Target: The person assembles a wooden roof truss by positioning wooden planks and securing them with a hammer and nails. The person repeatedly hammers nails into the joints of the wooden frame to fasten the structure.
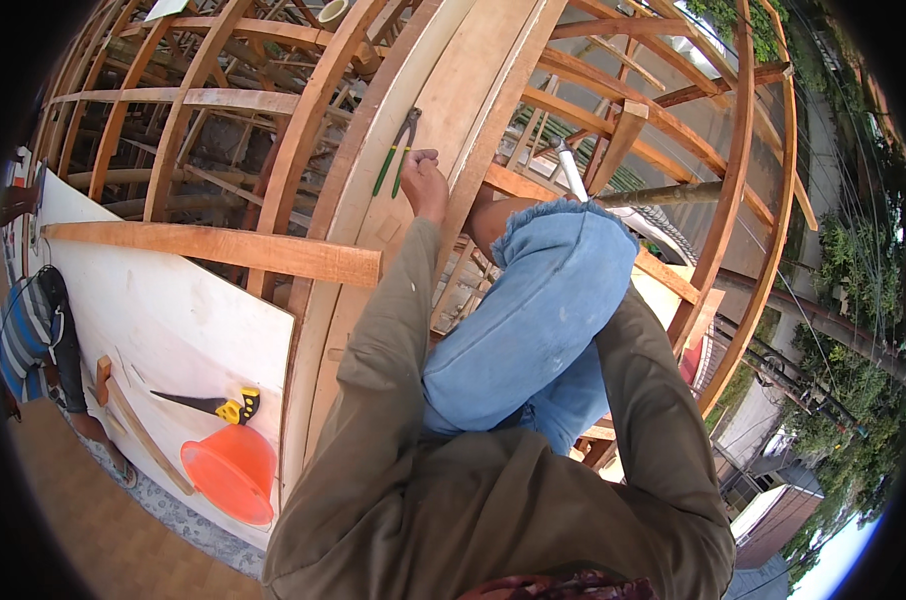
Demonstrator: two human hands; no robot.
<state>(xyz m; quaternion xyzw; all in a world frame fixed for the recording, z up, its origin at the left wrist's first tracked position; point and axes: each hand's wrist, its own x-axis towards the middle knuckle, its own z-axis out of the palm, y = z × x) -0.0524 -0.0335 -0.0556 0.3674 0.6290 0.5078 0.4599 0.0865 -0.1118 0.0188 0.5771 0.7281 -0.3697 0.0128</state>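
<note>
My left hand (426, 187) is over the long wooden plank (481, 62), its fingers curled together in a pinch. Whatever they hold, if anything, is too small to make out. Beside it on the plank lies a pair of end-cutting pincers (410, 127) with green handles, jaws pointing away from me. My right forearm passes behind my raised, denim-covered knee (558, 260), which hides the right hand. Just beyond that knee a hammer (571, 172) with a white handle sticks up, its lower end out of sight.
Curved wooden ribs (318, 120) stand on both sides. A loose beam (223, 250) juts in from the left. Below it, a white panel (153, 290) carries a yellow-handled handsaw (235, 406) and an orange bucket (235, 470). Another person (35, 330) is at far left.
</note>
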